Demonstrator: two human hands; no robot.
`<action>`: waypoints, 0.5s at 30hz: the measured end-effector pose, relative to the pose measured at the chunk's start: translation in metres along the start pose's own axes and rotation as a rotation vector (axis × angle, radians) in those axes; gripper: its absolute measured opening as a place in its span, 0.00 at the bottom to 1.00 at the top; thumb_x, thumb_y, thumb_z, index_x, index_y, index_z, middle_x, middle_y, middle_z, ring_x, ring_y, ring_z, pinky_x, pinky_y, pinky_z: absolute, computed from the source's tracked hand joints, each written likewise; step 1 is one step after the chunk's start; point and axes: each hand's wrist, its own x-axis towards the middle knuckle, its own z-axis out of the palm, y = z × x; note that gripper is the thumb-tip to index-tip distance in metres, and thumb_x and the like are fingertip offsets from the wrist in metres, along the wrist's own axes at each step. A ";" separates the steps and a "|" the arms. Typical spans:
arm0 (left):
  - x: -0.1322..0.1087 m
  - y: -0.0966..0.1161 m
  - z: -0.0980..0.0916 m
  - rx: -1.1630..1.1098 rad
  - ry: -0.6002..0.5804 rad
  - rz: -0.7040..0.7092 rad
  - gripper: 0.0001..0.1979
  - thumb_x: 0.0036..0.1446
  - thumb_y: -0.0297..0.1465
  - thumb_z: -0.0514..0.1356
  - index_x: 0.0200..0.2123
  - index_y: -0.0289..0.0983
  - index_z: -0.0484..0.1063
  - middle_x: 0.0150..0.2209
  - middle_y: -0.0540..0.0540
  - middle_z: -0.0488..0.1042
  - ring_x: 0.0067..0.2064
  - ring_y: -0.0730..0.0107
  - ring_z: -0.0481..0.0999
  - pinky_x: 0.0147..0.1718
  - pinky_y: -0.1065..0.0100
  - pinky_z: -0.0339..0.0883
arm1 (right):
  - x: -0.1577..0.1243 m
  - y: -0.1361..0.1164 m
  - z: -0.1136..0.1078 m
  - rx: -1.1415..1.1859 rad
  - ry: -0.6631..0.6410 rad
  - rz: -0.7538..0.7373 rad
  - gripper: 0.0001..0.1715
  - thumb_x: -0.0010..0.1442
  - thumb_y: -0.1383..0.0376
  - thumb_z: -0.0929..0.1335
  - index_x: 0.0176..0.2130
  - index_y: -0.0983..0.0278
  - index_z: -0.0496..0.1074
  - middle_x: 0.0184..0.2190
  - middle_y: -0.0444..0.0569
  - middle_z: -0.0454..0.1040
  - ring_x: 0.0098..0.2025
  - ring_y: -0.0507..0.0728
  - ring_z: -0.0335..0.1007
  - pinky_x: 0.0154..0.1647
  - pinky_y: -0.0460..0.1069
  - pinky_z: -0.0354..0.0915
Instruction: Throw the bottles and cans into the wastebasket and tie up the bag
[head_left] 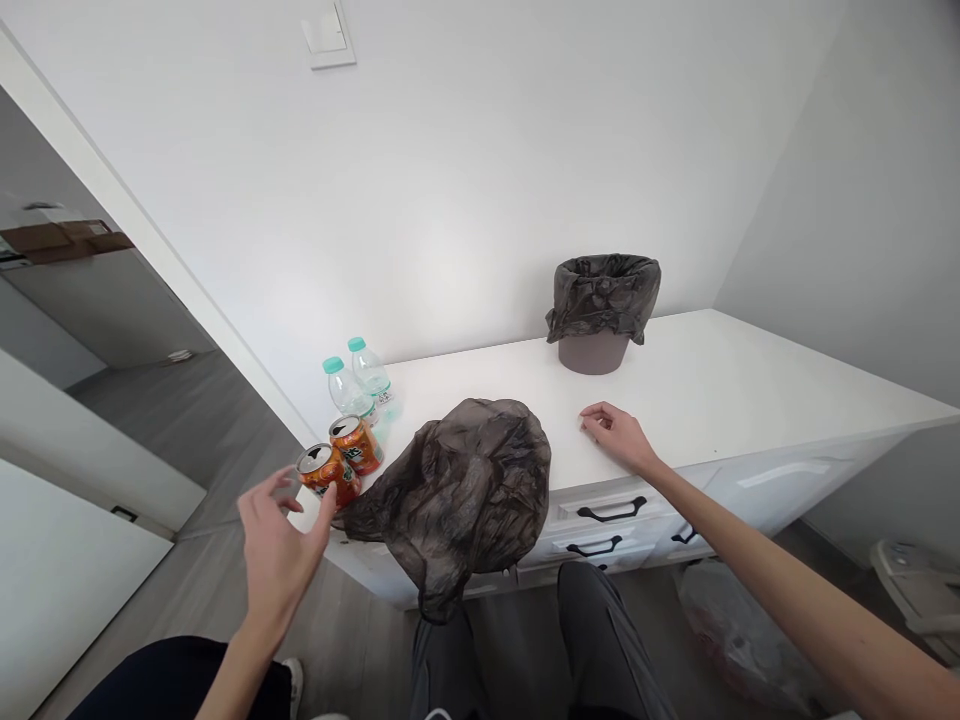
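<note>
My left hand (279, 545) hovers with fingers spread beside two orange soda cans (339, 460) at the left end of the white cabinet top (750, 390); it holds nothing, and its thumb is close to the nearer can. Behind the cans stand two clear water bottles (358, 380) with teal caps. A crumpled dark plastic bag (457, 490) lies on the cabinet and hangs over its front edge. My right hand (615, 432) rests on the top to the right of the bag, fingers loosely curled down, holding nothing.
A small grey bin (598, 312) lined with a dark bag stands near the back wall. Drawers with black handles (611, 512) face my knees. A translucent bag (720, 620) sits on the floor at the right. An open doorway lies left.
</note>
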 end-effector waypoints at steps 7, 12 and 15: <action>-0.042 0.034 0.023 -0.202 -0.393 0.352 0.17 0.69 0.43 0.54 0.55 0.45 0.72 0.52 0.42 0.79 0.55 0.53 0.79 0.55 0.54 0.74 | 0.017 -0.052 0.054 0.104 -0.218 -0.057 0.15 0.61 0.57 0.70 0.46 0.58 0.78 0.44 0.52 0.83 0.36 0.58 0.78 0.34 0.50 0.70; -0.047 0.034 0.047 -0.198 -0.533 0.409 0.19 0.72 0.42 0.53 0.61 0.44 0.68 0.54 0.42 0.79 0.58 0.55 0.77 0.59 0.53 0.72 | 0.024 -0.104 0.075 0.088 -0.502 0.066 0.28 0.56 0.57 0.74 0.55 0.63 0.74 0.38 0.51 0.83 0.25 0.51 0.70 0.24 0.46 0.63; -0.048 0.029 0.054 -0.188 -0.561 0.421 0.20 0.72 0.42 0.54 0.62 0.43 0.68 0.57 0.40 0.77 0.60 0.56 0.76 0.60 0.54 0.71 | 0.021 -0.126 0.068 0.042 -0.677 0.069 0.28 0.51 0.58 0.77 0.51 0.62 0.75 0.25 0.42 0.78 0.20 0.50 0.63 0.20 0.46 0.59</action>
